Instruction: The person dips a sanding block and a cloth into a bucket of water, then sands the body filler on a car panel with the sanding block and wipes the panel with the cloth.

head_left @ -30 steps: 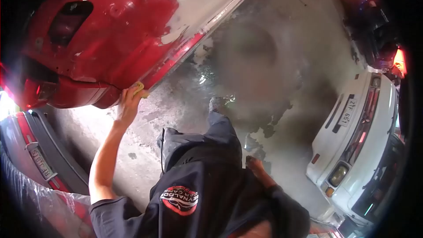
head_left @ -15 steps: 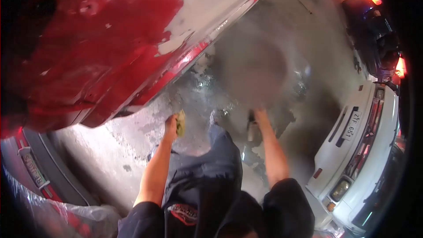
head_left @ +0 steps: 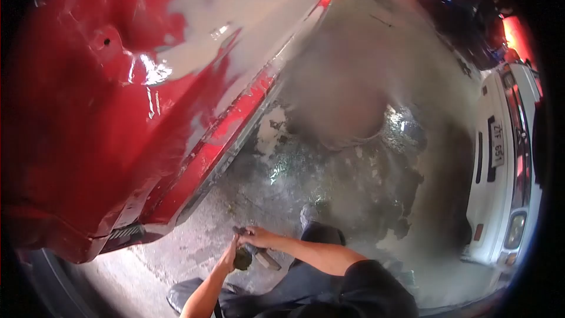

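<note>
Near the red car (head_left: pixel 170 135), the left hand (head_left: pixel 230 254) holds a greenish cloth (head_left: pixel 242 261) beside the right hand (head_left: pixel 255 237); a white car (head_left: pixel 492 218) stands opposite.

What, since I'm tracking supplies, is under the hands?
A greenish pad, a grey block and floor show below the left hand and right hand; what they cover is hidden.

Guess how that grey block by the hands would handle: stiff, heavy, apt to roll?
The block is probably stiff, since its visible edges look straight. It looks slim, so it may be fairly light. Its flat-looking side suggests it would slide rather than roll.
</note>
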`<state>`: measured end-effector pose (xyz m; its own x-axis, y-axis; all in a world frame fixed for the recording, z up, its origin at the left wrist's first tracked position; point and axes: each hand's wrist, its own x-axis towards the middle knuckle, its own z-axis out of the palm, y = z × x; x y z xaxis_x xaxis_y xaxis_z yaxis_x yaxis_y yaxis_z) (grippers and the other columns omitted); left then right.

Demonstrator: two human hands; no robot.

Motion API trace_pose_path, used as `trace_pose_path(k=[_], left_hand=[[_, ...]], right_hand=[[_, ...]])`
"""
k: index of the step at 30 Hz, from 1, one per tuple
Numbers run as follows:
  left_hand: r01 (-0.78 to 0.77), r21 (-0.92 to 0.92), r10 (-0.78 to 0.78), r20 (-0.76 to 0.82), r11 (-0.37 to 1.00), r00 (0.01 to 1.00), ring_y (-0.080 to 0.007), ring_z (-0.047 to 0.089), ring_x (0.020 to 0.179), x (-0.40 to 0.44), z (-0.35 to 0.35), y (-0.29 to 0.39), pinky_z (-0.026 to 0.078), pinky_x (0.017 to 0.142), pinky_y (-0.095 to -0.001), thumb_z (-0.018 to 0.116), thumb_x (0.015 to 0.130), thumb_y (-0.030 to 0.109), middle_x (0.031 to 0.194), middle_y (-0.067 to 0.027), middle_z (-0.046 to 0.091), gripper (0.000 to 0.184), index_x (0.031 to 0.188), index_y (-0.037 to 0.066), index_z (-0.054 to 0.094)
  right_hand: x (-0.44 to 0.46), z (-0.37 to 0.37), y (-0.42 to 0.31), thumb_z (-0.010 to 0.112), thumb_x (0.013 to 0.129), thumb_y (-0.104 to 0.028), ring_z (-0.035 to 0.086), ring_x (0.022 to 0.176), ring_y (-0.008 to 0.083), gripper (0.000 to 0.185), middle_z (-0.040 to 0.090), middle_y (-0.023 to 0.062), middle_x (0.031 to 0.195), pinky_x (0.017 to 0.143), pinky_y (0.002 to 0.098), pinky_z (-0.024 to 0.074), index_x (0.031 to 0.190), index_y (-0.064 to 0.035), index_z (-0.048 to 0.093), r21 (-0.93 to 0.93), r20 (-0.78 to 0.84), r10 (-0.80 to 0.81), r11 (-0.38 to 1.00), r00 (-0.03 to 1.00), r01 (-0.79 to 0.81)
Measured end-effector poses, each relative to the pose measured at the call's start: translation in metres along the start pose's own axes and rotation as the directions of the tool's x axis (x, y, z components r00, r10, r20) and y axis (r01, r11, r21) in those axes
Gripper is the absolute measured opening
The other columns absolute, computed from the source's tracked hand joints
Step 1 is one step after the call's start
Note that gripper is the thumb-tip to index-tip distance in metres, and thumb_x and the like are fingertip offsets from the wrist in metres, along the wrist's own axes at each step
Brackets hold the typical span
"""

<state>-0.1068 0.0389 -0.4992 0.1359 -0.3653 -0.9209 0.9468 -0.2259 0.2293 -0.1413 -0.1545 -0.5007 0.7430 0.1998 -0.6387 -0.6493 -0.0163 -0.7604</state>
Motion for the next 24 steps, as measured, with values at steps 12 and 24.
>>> trace_pose_path(k=[12, 24], left_hand=[[-0.172, -0.168, 0.226, 0.385, 0.971, 0.895, -0.0302, 0.055, 0.133, 0.02, -0.062, -0.021, 0.047, 0.11, -0.0501, 0.048, 0.087, 0.085, 0.147, -0.0111, 0.055, 0.098, 0.153, 0.012, 0.044], [-0.082, -0.264, 0.173, 0.34, 0.961, 0.924, -0.0237, 0.065, 0.106, 0.0, -0.066, -0.035, 0.054, 0.088, -0.0448, 0.062, 0.084, 0.081, 0.12, -0.0066, 0.066, 0.084, 0.135, 0.015, 0.059]], right_hand=[[-0.014, 0.068, -0.026, 0.075, 0.09, -0.05, 0.063, 0.118, 0.0236, 0.075, 0.067, 0.0126, 0.132, 0.1, 0.0378, 0.0481, 0.148, -0.0086, 0.052, -0.084, -0.061, -0.171, 0.983, 0.983, 0.166], [-0.01, 0.083, 0.002, 0.076, 0.091, -0.038, 0.058, 0.117, 0.0178, 0.056, 0.064, 0.0082, 0.124, 0.102, 0.0346, 0.0442, 0.133, -0.0053, 0.059, -0.04, -0.151, -0.183, 0.983, 0.971, 0.179]])
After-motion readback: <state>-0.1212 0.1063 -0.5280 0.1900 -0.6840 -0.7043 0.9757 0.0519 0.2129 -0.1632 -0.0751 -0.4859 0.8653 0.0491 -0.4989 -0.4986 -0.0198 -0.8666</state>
